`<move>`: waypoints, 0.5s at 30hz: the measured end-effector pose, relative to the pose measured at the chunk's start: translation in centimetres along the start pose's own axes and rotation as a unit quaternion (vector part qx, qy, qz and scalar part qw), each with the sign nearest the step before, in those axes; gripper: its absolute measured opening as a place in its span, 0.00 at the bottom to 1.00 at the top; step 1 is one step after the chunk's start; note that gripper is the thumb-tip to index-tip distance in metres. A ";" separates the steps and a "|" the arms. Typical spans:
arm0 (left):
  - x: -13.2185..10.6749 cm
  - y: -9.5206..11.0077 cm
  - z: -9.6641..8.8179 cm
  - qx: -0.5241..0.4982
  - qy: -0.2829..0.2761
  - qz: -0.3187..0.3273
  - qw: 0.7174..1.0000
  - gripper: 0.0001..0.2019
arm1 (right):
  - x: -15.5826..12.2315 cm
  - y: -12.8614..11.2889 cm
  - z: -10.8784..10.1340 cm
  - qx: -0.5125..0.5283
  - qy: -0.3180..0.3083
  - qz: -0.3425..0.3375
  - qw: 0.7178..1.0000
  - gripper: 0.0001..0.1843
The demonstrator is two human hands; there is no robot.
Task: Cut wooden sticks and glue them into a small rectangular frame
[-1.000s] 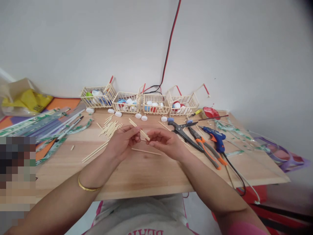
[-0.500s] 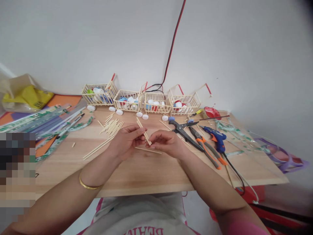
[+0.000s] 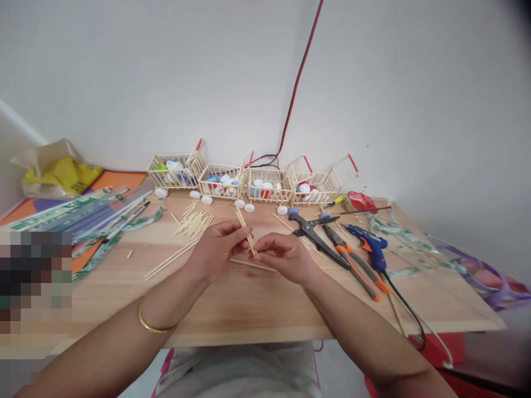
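Note:
Two thin wooden sticks (image 3: 244, 226), side by side and tilted, are pinched in my left hand (image 3: 218, 249). At their near end, my right hand (image 3: 286, 257) closes its fingertips on the same sticks. Beneath and between the hands a single longer stick (image 3: 254, 266) lies on the wooden table (image 3: 232, 315). Left of my left hand is a pile of short cut sticks (image 3: 194, 224), with a pair of long sticks (image 3: 166, 262) in front of it. My fingers partly hide the lower part of the held sticks.
Several small stick-built carts (image 3: 224, 182) holding bottle caps line the wall. To the right lie black shears (image 3: 317, 237), orange-handled pliers (image 3: 359, 268) and a blue glue gun (image 3: 373, 249) with its cord. Packaged sticks (image 3: 83, 215) and a yellow bag (image 3: 62, 174) are at left.
The camera view has shifted slightly, so the scene sits a little lower. Both hands keep hold of the two sticks in nearly the same pose.

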State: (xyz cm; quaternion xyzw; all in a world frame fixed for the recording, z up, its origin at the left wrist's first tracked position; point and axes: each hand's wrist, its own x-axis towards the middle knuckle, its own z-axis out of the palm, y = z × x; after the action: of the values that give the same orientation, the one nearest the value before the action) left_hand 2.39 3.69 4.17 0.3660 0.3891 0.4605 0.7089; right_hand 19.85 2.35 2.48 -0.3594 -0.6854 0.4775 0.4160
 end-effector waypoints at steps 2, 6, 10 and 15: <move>0.0 -0.1 0.0 -0.004 0.004 0.009 1.000 0.09 | 0.0 0.0 0.0 -0.004 0.001 0.001 1.000 0.07; -0.1 -0.3 0.0 -0.015 0.006 0.007 1.000 0.11 | 0.0 -0.1 0.3 -0.003 -0.003 0.004 1.000 0.07; 0.1 -0.5 0.0 -0.024 0.003 -0.019 1.000 0.11 | -0.1 -0.2 0.5 -0.022 0.002 -0.001 1.000 0.06; 0.3 -0.7 -0.1 -0.033 0.007 -0.026 0.999 0.10 | -0.2 -0.3 0.5 -0.045 0.010 -0.015 0.999 0.06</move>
State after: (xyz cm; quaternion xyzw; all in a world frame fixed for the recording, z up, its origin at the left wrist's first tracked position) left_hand 2.61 3.77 3.46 0.3286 0.3882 0.4570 0.7297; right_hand 19.47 1.94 2.61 -0.3722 -0.7070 0.4364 0.4137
